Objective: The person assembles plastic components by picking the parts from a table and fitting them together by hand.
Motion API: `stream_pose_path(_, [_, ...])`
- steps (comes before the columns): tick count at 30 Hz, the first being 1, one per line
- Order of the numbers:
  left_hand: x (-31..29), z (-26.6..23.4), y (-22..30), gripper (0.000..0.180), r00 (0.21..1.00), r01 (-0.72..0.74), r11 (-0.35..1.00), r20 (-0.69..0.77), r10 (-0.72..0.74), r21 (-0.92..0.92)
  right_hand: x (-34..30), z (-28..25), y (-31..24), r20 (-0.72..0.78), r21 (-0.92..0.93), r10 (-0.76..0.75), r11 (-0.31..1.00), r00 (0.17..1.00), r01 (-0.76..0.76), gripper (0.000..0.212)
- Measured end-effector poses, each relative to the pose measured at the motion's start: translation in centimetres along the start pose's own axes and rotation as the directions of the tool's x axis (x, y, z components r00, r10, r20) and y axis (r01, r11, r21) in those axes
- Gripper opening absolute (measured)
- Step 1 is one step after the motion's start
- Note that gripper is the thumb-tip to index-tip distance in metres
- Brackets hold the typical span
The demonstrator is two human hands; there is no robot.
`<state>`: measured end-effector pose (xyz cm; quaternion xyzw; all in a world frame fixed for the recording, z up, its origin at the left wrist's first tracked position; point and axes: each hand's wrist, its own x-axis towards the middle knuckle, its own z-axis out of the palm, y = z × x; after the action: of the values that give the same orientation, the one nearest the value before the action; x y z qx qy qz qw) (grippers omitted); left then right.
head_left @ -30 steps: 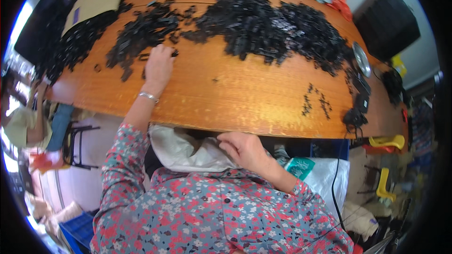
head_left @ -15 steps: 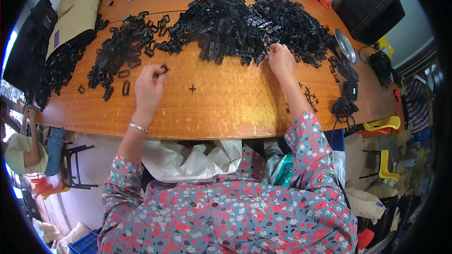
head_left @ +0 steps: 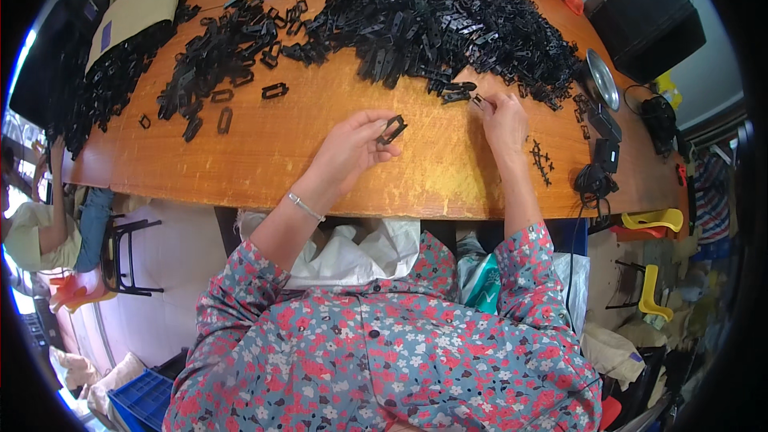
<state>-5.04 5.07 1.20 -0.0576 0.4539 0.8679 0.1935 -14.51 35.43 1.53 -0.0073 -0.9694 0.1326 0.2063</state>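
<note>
My left hand [head_left: 352, 148] pinches a black oblong plastic frame [head_left: 391, 130] between thumb and fingers, above the bare middle of the table. My right hand [head_left: 504, 124] is closed at the fingertips on a small dark clip-like part [head_left: 478, 102], whose exact shape is hard to make out. It is at the near edge of a pile of long black plastic clips [head_left: 388, 28]. To the right of that rises a pile of smaller black parts [head_left: 516, 40]. One more black frame [head_left: 274, 90] lies alone, left of my left hand.
Loose black frames [head_left: 216, 56] spread at the left. Small cross-shaped pieces [head_left: 542, 162] lie right of my right forearm, near a metal bowl [head_left: 602, 78] and a black adapter with cable [head_left: 594, 182]. Another person [head_left: 50, 224] sits at far left beside a paper sack [head_left: 136, 12].
My left hand has swung right toward the middle and now shows a frame in its fingers. My right hand has drawn slightly back from the pile with a small part. The lone cross no longer shows.
</note>
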Motion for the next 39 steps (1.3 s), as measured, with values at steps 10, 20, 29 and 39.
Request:
stream_pose_path(10, [-1.8, 1.3, 0.3, 0.026, 0.999, 0.051, 0.999, 0.000, -0.051, 0.014, -7.3, -5.3, -7.2, 0.212, 0.670, -0.218, 0.742, 0.953, 0.020, 0.012])
stream_pose_path(20, [-2.8, 1.3, -0.4, 0.028, 0.996, 0.056, 0.996, 0.060, -0.061, 0.074, -8.3, -6.9, -10.8, 0.030, 0.666, -0.514, 0.650, 0.857, 0.366, 0.012])
stream_pose_path(29, [-3.7, 2.3, -0.3, 0.030, 0.998, 0.036, 0.984, 0.052, -0.046, 0.172, -8.6, -6.8, -10.9, 0.076, 0.483, -0.570, 0.739, 0.818, 0.469, 0.012])
stream_pose_path(39, [-3.0, 2.3, -2.2, 0.014, 0.951, -0.284, 0.637, 0.125, 0.283, 0.717, -12.5, -4.6, -8.3, 0.449, 0.784, -0.246, 0.570, 0.859, -0.247, 0.012])
